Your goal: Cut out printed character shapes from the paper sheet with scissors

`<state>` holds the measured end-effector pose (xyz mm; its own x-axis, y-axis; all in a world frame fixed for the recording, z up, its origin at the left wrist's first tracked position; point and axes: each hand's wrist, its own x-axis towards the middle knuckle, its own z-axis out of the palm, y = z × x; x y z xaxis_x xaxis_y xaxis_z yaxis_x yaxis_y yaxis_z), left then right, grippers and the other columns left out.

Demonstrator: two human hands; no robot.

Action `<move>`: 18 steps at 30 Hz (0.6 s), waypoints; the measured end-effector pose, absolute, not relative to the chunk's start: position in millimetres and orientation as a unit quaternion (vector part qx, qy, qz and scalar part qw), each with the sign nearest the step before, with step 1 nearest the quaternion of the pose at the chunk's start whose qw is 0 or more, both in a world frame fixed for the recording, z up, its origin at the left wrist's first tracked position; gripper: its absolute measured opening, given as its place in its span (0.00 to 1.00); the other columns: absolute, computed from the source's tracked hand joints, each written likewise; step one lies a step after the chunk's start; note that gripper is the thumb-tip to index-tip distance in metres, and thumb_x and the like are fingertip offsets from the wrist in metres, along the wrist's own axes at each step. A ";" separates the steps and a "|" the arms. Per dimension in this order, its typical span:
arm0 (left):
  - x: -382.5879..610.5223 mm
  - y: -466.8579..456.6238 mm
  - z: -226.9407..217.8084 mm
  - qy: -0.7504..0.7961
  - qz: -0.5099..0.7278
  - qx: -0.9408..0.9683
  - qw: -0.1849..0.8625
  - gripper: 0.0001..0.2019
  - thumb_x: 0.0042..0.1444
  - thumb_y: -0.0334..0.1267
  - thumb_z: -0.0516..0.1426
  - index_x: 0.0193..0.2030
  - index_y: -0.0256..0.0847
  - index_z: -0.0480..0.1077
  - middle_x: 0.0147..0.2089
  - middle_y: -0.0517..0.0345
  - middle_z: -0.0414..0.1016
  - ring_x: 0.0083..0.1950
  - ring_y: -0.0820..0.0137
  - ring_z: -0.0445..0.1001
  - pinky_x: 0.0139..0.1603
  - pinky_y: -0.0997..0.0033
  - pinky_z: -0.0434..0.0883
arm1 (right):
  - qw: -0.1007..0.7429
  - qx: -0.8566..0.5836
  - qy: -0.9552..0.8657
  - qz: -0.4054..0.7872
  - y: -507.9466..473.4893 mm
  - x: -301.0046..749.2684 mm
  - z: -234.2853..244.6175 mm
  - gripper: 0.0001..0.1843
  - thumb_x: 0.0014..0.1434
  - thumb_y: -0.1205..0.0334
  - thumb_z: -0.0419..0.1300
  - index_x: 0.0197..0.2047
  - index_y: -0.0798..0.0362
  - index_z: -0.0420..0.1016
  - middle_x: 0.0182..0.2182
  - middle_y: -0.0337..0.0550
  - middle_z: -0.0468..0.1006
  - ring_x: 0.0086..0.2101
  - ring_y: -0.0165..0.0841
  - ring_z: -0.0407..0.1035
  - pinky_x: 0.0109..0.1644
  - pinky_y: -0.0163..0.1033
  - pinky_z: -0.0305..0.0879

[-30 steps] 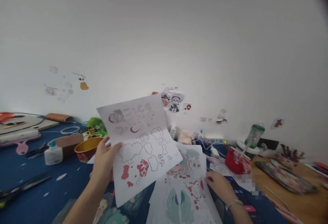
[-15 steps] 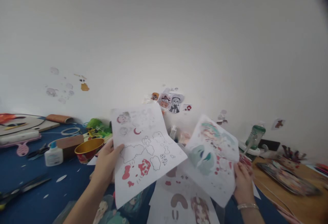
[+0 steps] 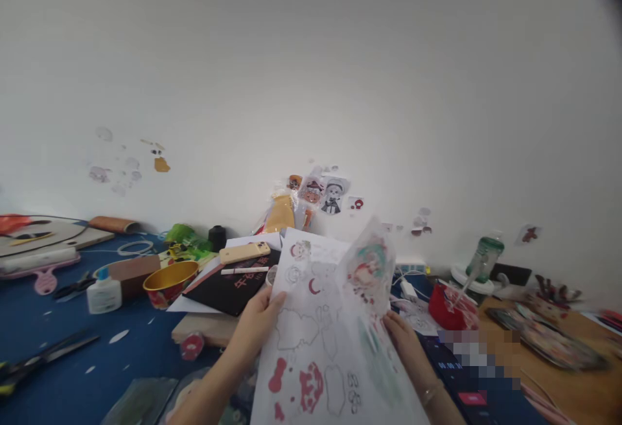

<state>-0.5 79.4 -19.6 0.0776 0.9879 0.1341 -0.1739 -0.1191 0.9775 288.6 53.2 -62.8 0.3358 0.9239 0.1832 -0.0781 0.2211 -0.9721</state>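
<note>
My left hand [image 3: 258, 321] grips the left edge of a white printed sheet [image 3: 304, 337], thumb on its front. Black outlines, a red crescent and red bow shapes show on it. On the right, my right hand [image 3: 402, 335] is closed on the edge of a second sheet [image 3: 370, 273] with a green and red figure. This sheet is curved, blurred by motion, and laps over the right side of the first one. Both sheets are held up above the blue table, and their lower parts run out of view.
On the left lie black scissors [image 3: 48, 355], a white glue bottle [image 3: 103, 293] and a gold bowl [image 3: 171, 282]. A beige phone [image 3: 244, 252] rests on a black folder [image 3: 233, 282] behind my left hand. At right are a red pouch [image 3: 449, 308] and a green bottle [image 3: 484, 258].
My hands have come closer together, bringing the two sheets side by side and overlapping. The left sheet has moved right and down, uncovering the folder and phone; the right sheet has moved left.
</note>
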 end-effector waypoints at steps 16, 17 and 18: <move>19.3 81.0 -38.1 0.359 0.537 0.593 0.481 0.14 0.44 0.45 0.57 0.33 0.36 0.72 0.29 0.56 0.75 0.33 0.64 0.71 0.35 0.68 0.67 | 0.647 -0.452 -0.502 0.354 68.8 279.4 -89.0 0.40 0.45 0.44 0.61 0.58 0.47 0.52 0.45 0.47 0.77 0.43 0.39 0.72 0.46 0.44 0.67; 16.6 80.7 -35.4 0.367 0.558 0.578 0.469 0.14 0.44 0.46 0.57 0.33 0.37 0.71 0.28 0.57 0.74 0.32 0.65 0.70 0.34 0.69 0.67 | 0.623 -0.490 -0.515 0.327 70.0 285.2 -90.5 0.39 0.48 0.41 0.56 0.59 0.47 0.49 0.46 0.47 0.76 0.40 0.38 0.72 0.43 0.43 0.69; 12.8 80.5 -32.0 0.379 0.583 0.555 0.456 0.15 0.45 0.48 0.57 0.33 0.37 0.71 0.27 0.59 0.73 0.30 0.66 0.70 0.32 0.70 0.67 | 0.589 -0.540 -0.524 0.295 71.1 292.4 -92.5 0.38 0.51 0.39 0.50 0.60 0.47 0.47 0.45 0.47 0.75 0.36 0.37 0.73 0.39 0.42 0.70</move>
<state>12.8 80.5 -32.0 0.0318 0.9529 0.3016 -0.1113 -0.2965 0.9485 292.4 71.1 -92.5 0.2762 0.9134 0.2991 0.2190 0.2432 -0.9449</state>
